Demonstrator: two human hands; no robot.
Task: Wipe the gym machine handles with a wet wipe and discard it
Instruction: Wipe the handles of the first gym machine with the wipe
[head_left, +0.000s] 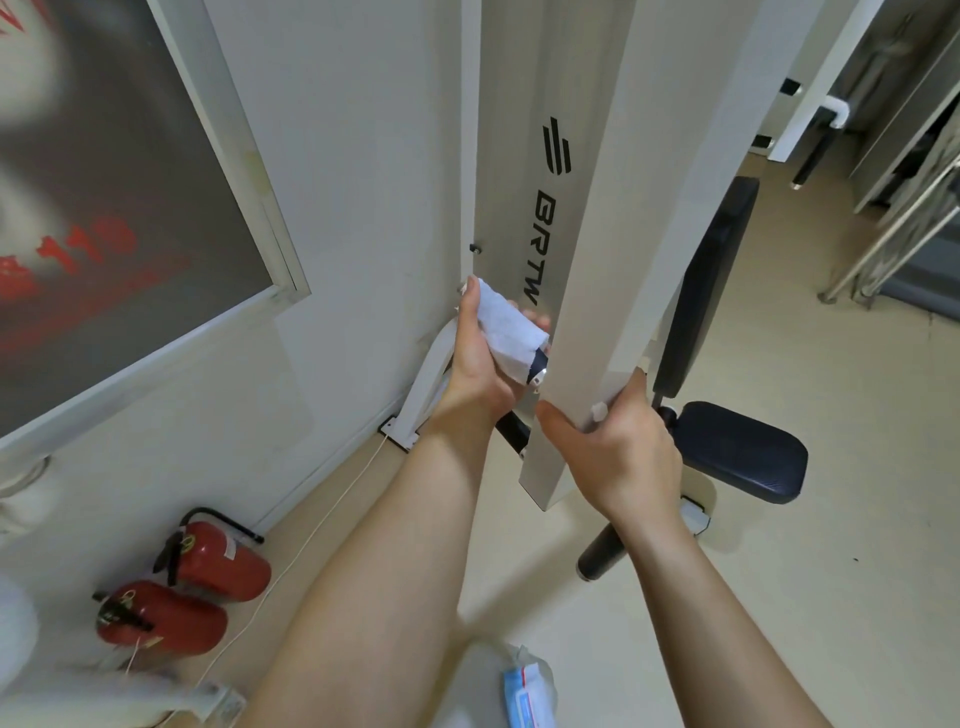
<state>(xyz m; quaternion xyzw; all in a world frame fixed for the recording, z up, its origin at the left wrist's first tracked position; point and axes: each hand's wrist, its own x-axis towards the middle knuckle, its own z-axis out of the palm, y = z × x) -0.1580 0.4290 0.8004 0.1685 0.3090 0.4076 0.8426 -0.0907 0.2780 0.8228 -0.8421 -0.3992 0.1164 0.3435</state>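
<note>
Closest to me, at the bottom edge, is one soft, crinkled plastic wipe packet (527, 686), white and blue. Further out, my right hand (618, 447) clamps the lower end of a flat, white-painted metal bar (587, 312), thumb on the near face and fingers curled round the far edge. That bar cuts across my view of the machine behind it. Just left of it, my left hand (475, 364) is wrapped round the wet wipe (506, 325), a white, quilted-looking sheet bunched over the handle (537, 366). Only a dark stub of the handle with a shiny metal end cap shows. Beyond are a white upright panel (524, 156) with black lettering and two dark padded cushions, a seat (737, 449) and a backrest (706, 291). By the left wall two red fire extinguishers (218, 558) sit on the beige floor (831, 519), one thin white cord (311, 535) trailing past. One framed poster (104, 208) hangs above.
</note>
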